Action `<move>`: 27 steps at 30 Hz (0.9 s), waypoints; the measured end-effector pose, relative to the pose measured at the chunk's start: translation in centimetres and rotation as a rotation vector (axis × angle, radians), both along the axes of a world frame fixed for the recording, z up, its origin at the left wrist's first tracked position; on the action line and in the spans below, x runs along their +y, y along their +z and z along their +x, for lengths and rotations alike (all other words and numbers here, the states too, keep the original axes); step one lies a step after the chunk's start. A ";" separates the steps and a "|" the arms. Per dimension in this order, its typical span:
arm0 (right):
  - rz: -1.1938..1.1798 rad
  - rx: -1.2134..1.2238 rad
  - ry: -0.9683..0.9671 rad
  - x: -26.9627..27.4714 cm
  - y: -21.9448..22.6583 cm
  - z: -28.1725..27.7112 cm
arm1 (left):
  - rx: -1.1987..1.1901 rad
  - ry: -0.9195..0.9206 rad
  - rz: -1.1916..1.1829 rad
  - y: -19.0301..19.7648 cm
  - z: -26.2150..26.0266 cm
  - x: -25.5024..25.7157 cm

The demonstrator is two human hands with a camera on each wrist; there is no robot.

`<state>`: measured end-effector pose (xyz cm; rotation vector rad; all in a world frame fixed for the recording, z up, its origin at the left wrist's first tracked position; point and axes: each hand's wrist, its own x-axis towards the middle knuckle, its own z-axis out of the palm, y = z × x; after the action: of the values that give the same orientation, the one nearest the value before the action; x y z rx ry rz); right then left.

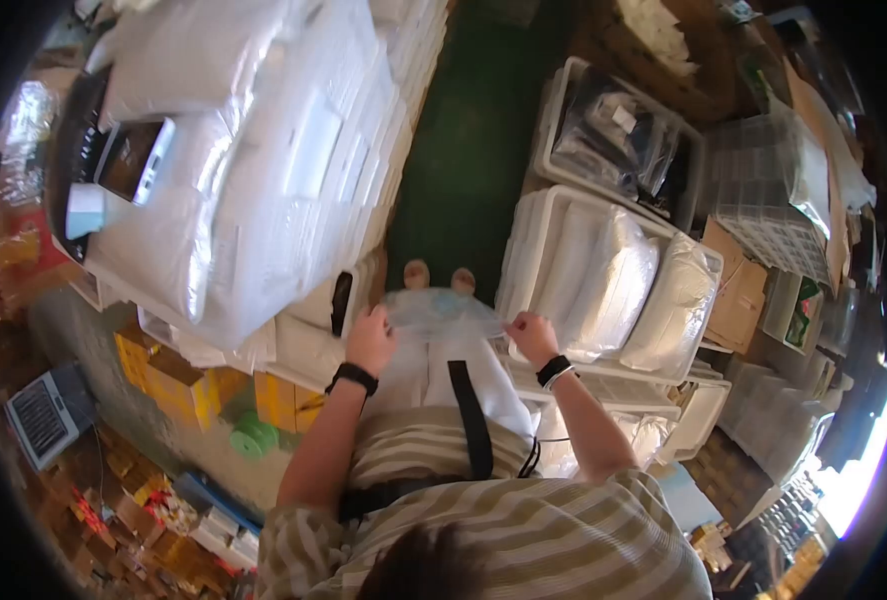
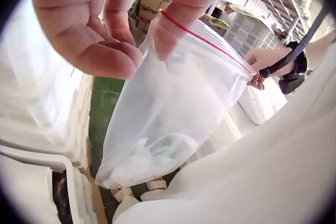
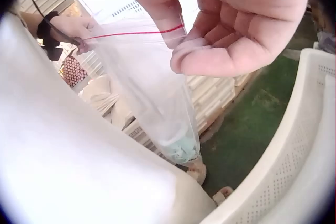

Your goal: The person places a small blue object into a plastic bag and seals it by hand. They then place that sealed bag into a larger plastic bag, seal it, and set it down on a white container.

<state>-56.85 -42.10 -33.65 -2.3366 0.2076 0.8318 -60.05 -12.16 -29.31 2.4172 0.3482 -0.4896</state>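
Standing between stacked white packages (image 1: 283, 130) and a white crate (image 1: 525, 262), I stretch before my trouser legs (image 1: 393, 385) a clear bag (image 2: 173, 106), the fingers (image 3: 168, 16) of my left hand (image 1: 371, 342) and right hand (image 1: 534, 338) each pinching a top corner; something pale green (image 3: 184, 148) lies inside its bottom, a red strip (image 2: 209, 44) near its top.

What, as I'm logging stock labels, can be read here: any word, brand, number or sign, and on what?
No text is readable.
Clear bag: no legible print.
Pale patch on the dark packages: too small to tell whether it bears text.
Yellow boxes: any markings too blurred.
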 end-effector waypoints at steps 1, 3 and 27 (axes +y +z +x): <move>-0.045 -0.035 0.044 0.6 0.8 0.2 | 0.021 -0.015 0.117 1.0 -0.1 0.3; -0.059 -0.096 0.068 1.4 1.9 0.4 | 0.143 -0.001 0.240 1.8 0.1 0.7; -0.064 -0.366 -0.430 6.1 10.6 4.9 | -0.243 -0.369 0.021 8.8 15.2 -4.8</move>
<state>-51.99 -36.00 -23.07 -2.3294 0.5580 0.1880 -44.81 -16.97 -20.52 2.5338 -0.2022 -0.3420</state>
